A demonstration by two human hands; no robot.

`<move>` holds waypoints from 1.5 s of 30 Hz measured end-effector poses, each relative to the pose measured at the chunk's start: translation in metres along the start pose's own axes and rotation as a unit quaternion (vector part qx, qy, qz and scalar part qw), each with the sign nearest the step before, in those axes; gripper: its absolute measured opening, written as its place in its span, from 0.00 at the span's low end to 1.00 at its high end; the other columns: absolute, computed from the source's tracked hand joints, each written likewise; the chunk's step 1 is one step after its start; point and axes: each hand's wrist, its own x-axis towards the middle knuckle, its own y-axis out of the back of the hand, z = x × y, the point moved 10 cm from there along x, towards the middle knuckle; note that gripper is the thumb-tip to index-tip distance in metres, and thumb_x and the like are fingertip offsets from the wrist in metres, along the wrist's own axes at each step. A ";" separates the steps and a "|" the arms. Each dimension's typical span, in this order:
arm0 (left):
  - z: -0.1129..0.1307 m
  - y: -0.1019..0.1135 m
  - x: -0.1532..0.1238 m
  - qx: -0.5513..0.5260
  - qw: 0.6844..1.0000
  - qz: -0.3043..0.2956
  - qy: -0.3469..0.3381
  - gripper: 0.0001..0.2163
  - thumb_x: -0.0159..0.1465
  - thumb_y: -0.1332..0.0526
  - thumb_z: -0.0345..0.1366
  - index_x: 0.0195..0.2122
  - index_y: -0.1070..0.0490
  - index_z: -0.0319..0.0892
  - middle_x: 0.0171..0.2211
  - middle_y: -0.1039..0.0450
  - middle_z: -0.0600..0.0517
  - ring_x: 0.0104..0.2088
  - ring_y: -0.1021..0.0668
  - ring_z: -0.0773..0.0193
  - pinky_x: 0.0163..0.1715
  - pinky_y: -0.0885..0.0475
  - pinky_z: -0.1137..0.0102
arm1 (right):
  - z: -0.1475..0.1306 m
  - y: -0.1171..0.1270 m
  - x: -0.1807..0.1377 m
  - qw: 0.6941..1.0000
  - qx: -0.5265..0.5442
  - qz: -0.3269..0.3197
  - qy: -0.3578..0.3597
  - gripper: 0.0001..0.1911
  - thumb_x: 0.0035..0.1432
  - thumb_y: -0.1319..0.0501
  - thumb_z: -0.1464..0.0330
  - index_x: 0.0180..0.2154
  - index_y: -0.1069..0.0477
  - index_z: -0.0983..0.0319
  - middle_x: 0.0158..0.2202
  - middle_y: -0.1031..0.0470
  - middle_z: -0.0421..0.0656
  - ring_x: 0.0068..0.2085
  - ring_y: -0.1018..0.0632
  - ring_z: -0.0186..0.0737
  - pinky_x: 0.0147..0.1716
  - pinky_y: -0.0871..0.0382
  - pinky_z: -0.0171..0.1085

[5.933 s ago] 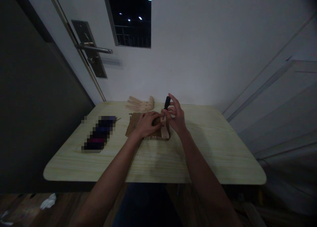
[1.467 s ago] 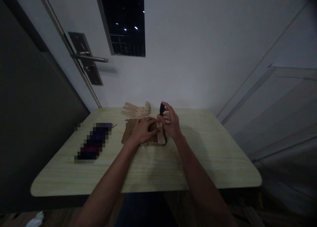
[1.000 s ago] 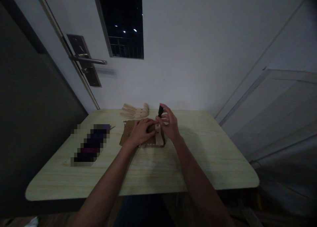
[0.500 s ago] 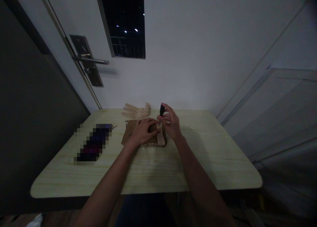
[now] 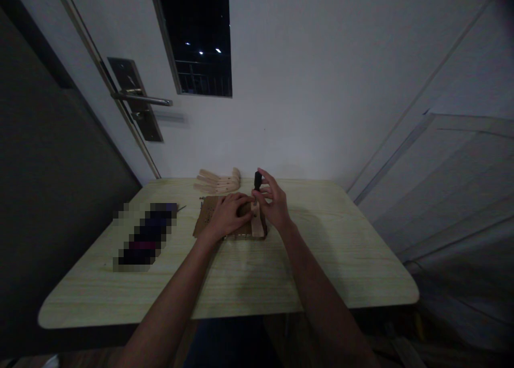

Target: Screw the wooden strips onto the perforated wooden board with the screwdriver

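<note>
A small black-handled screwdriver (image 5: 257, 181) stands nearly upright, its shaft pointing down at the far end of a pale wooden piece (image 5: 257, 227). My right hand (image 5: 275, 203) is closed round it, fingers high on the handle and thumb low near the shaft. My left hand (image 5: 231, 215) lies over a brown cardboard sheet (image 5: 204, 218), its index finger and thumb steadying the wooden piece from the left. That piece rests along the cardboard's right side and has a dark hole or screw in it. The screwdriver's tip is too small to make out.
Several joined pale wooden strips (image 5: 218, 181) lie behind the cardboard. A blurred-out dark object (image 5: 148, 234) is on the left, with a thin pointed item (image 5: 182, 208) beside it. The light wooden table (image 5: 249, 290) meets a white door with a metal handle (image 5: 144, 98).
The whole view has shifted slightly. The screwdriver now stands a little more upright in my right hand. My left hand keeps its place on the wooden piece.
</note>
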 end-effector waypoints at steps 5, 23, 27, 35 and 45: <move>0.001 0.000 0.000 0.001 1.000 -0.004 -0.006 0.18 0.61 0.40 0.42 0.53 0.29 0.48 0.54 0.28 0.49 0.56 0.29 0.50 0.58 0.39 0.51 | -0.005 -0.001 -0.002 1.000 0.012 -0.025 0.000 0.26 0.65 0.45 0.60 0.62 0.41 0.54 0.52 0.27 0.48 0.39 0.21 0.35 0.37 0.20 0.37; 0.003 0.001 0.000 0.005 1.000 -0.007 -0.001 0.18 0.63 0.40 0.43 0.54 0.29 0.49 0.54 0.28 0.49 0.56 0.29 0.51 0.57 0.38 0.52 | 0.002 0.002 -0.001 1.000 0.013 -0.007 -0.011 0.29 0.61 0.39 0.61 0.62 0.41 0.50 0.53 0.30 0.46 0.35 0.22 0.33 0.32 0.21 0.34; 0.002 0.000 0.000 0.002 1.000 -0.009 0.001 0.18 0.63 0.40 0.43 0.53 0.29 0.49 0.54 0.28 0.49 0.56 0.30 0.51 0.58 0.39 0.52 | -0.003 0.000 -0.002 0.999 0.017 -0.035 -0.010 0.28 0.64 0.45 0.60 0.64 0.46 0.51 0.52 0.28 0.47 0.40 0.21 0.36 0.35 0.20 0.36; 0.000 -0.002 0.000 0.009 1.000 -0.004 -0.006 0.19 0.63 0.41 0.47 0.53 0.29 0.49 0.54 0.28 0.48 0.56 0.29 0.51 0.56 0.39 0.53 | 0.007 0.000 -0.002 0.999 0.020 -0.006 -0.045 0.28 0.60 0.38 0.60 0.60 0.40 0.51 0.47 0.26 0.46 0.34 0.21 0.35 0.29 0.21 0.35; 0.000 -0.002 0.001 0.010 1.000 -0.008 0.003 0.18 0.63 0.40 0.45 0.54 0.29 0.49 0.55 0.29 0.49 0.57 0.30 0.50 0.57 0.39 0.52 | -0.004 0.000 -0.003 0.998 0.044 -0.038 -0.020 0.27 0.65 0.45 0.58 0.62 0.44 0.55 0.45 0.24 0.47 0.39 0.19 0.38 0.36 0.20 0.37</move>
